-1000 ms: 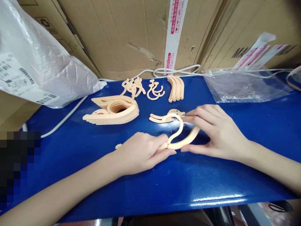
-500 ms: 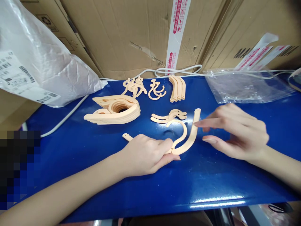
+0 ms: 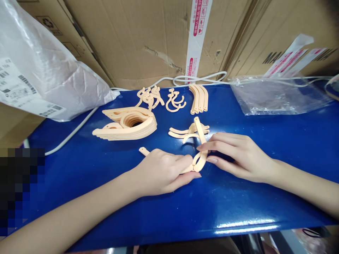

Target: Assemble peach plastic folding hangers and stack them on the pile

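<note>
My left hand (image 3: 169, 171) is closed on a beige plastic folding hanger (image 3: 202, 135), pinching it near its middle joint. One hanger arm sticks out to the left behind this hand. The other arm stands up, crossing in front of the curved hook. Thumb and fingers of my right hand (image 3: 235, 157) are closed around that raised arm. Just behind lie loose beige pieces (image 3: 180, 133), partly hidden by the raised arm. To the left is a stack of folded beige hangers (image 3: 127, 127).
At the back of the blue table (image 3: 164, 218) lie small beige parts (image 3: 150, 97), hooks (image 3: 174, 100) and several curved arms (image 3: 199, 98). A clear plastic bag (image 3: 275, 97), a white cable (image 3: 201, 80), cardboard boxes (image 3: 148, 31) and a white parcel (image 3: 63, 74) surround them.
My right hand has moved left and taken hold of the hanger's right arm. That arm has swung inward, from right of the hook to across it. My left hand has hardly moved.
</note>
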{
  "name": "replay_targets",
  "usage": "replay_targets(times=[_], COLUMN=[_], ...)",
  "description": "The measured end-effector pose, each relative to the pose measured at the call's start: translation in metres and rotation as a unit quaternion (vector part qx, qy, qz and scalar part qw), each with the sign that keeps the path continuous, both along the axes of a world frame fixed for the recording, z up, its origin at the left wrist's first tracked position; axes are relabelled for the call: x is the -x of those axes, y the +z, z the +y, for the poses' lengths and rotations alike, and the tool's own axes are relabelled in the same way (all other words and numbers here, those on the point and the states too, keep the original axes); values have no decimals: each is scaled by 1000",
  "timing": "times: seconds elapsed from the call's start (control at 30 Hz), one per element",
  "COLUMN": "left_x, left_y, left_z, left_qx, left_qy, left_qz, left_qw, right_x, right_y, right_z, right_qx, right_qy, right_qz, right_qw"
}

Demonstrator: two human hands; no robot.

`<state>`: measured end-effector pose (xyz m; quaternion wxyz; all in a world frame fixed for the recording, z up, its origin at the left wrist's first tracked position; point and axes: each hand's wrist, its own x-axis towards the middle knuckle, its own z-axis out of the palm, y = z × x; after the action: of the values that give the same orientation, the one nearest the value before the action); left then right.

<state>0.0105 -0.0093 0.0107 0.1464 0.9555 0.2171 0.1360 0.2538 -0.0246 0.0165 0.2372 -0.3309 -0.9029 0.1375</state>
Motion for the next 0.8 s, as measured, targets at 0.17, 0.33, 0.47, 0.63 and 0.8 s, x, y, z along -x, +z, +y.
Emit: replay_targets(times=[0.17, 0.33, 0.47, 0.63, 0.8], left_x=[0, 0, 0, -1, -2], left_y=[0, -1, -2, -2, -2], left_z=[1, 0, -1, 0, 0], left_qx=[-6, -7, -26, -84, -106], left_qy=[3, 7, 11, 21, 47], left_qz=[35, 60, 44, 17, -22], left_qw=[999, 998, 999, 996, 993], right_x=[1, 1, 1, 0, -1], right_y=[-2, -2, -5, -8, -6], right_z=[-1, 3, 4, 4, 4], right_qx=[59, 130, 145, 115, 83], right_qy=[-56, -120, -130, -132, -124], right_qz=[43, 84, 90, 90, 49], right_qw=[996, 981, 977, 980, 988])
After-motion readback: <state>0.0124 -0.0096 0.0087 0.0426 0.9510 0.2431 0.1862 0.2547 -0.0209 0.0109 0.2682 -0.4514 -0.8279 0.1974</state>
